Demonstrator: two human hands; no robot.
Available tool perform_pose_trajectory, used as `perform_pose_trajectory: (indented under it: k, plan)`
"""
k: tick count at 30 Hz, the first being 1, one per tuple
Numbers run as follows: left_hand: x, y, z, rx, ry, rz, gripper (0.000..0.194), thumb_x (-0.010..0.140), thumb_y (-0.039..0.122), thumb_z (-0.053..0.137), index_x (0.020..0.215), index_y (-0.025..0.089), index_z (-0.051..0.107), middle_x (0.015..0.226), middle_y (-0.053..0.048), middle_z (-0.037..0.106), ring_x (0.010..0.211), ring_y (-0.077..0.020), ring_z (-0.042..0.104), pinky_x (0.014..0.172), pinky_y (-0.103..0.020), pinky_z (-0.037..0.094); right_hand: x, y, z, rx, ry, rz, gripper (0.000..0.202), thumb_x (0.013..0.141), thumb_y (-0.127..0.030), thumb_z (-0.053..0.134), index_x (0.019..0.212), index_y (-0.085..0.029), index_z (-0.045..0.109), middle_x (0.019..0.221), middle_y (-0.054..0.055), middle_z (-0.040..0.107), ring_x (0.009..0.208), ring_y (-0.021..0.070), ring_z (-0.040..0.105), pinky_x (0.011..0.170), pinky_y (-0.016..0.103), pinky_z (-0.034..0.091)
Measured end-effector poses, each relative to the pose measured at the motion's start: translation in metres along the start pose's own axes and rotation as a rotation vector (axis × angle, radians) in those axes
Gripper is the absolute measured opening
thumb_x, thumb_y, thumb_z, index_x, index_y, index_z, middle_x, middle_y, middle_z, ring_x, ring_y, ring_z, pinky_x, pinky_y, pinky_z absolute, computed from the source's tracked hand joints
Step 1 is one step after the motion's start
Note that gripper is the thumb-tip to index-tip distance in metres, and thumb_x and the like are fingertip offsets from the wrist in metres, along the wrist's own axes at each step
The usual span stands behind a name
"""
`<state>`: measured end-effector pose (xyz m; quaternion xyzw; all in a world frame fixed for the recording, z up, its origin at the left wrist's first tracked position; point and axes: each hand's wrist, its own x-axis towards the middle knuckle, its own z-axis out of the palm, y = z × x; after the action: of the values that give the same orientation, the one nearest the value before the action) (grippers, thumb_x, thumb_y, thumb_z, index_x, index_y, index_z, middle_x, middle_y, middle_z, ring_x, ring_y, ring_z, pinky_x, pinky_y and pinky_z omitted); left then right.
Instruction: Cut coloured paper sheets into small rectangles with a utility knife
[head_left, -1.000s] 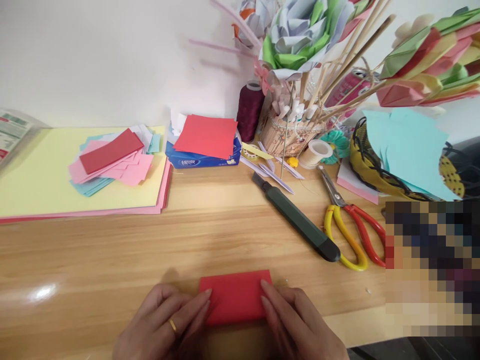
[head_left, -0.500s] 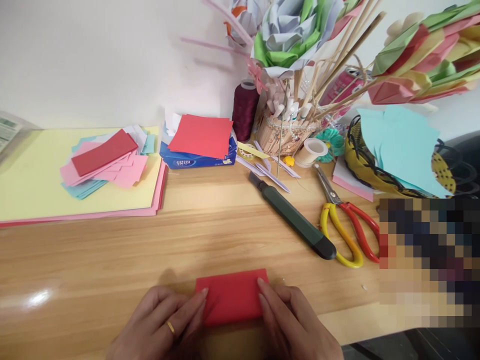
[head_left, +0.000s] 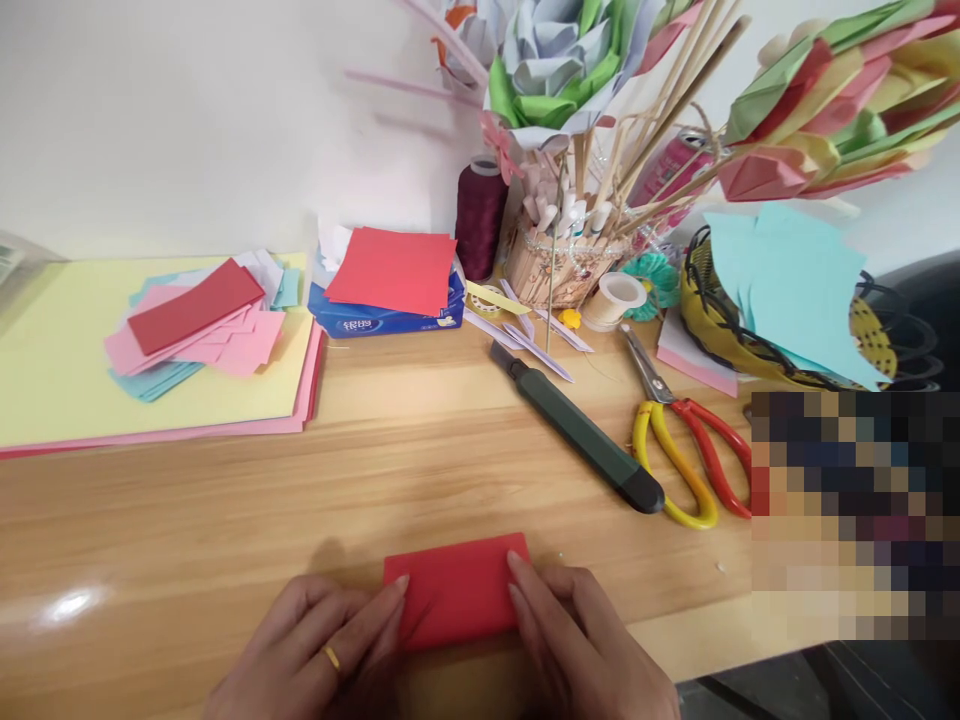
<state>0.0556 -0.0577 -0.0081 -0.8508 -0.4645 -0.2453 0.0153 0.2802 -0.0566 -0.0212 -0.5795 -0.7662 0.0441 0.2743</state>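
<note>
A folded-looking red sheet of paper [head_left: 461, 590] lies near the table's front edge, between my two hands. My left hand [head_left: 322, 640], with a gold ring on one finger, grips its left side, the index fingertip on top. On the right side, my right hand [head_left: 581, 630] pinches the paper in the same way. Both thumbs are partly hidden at the lower edge. Beyond the paper, to the right, lie a dark green utility knife [head_left: 581, 430] and scissors [head_left: 664, 400] with one yellow and one red handle.
Colored sheets [head_left: 45, 370] and a pile of cut paper pieces [head_left: 199, 310] lie at the left. Red squares [head_left: 394, 270] rest on a blue tissue pack [head_left: 382, 325]. Behind stand a thread spool [head_left: 480, 215], a stick-sided pot [head_left: 562, 265] and a yellow basket [head_left: 716, 320] holding turquoise paper.
The view has shifted slightly, so everything sits a little further left. Both hands keep their hold on the red paper, which looks unchanged.
</note>
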Motion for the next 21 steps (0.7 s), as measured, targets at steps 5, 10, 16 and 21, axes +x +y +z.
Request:
perform_pose_trajectory:
  k: [5,10,16,21]
  plan:
    - [-0.002,0.007,0.007,0.011,0.095,-0.066,0.03,0.099,0.026,0.036,0.095,0.017,0.064,0.063,0.004,0.066,0.052,-0.0074,0.057,0.058,-0.014,0.049,-0.001,0.001,0.0,-0.009,-0.021,-0.012,0.033,0.096,-0.027,0.037,0.104,-0.022,0.069,0.076,0.001,0.068,0.057,0.0054,0.065,0.042,0.008,0.041]
    - [0.0,-0.002,0.0,-0.007,0.004,0.037,0.026,0.098,0.027,0.041,0.096,0.016,0.064,0.064,0.003,0.067,0.053,-0.0064,0.059,0.055,-0.011,0.049,-0.001,-0.001,0.002,0.0,0.015,-0.005,0.033,0.096,-0.028,0.037,0.103,-0.021,0.069,0.071,0.0,0.065,0.05,0.0038,0.06,0.043,0.008,0.041]
    - [-0.015,-0.011,0.0,0.007,-0.114,0.098,0.023,0.096,0.025,0.044,0.108,0.017,0.062,0.078,0.002,0.072,0.063,-0.0081,0.064,0.061,-0.014,0.052,0.004,-0.004,-0.003,-0.004,-0.023,-0.014,0.033,0.097,-0.027,0.035,0.104,-0.021,0.067,0.071,-0.001,0.062,0.049,0.0039,0.059,0.044,0.01,0.041]
    - [-0.011,-0.007,0.0,0.041,-0.083,0.078,0.023,0.096,0.024,0.044,0.105,0.014,0.062,0.069,0.002,0.069,0.058,-0.0083,0.061,0.059,-0.014,0.051,0.0,0.0,-0.004,0.016,-0.085,-0.005,0.03,0.096,-0.025,0.037,0.11,-0.023,0.063,0.074,-0.001,0.062,0.052,0.0044,0.06,0.045,0.011,0.041]
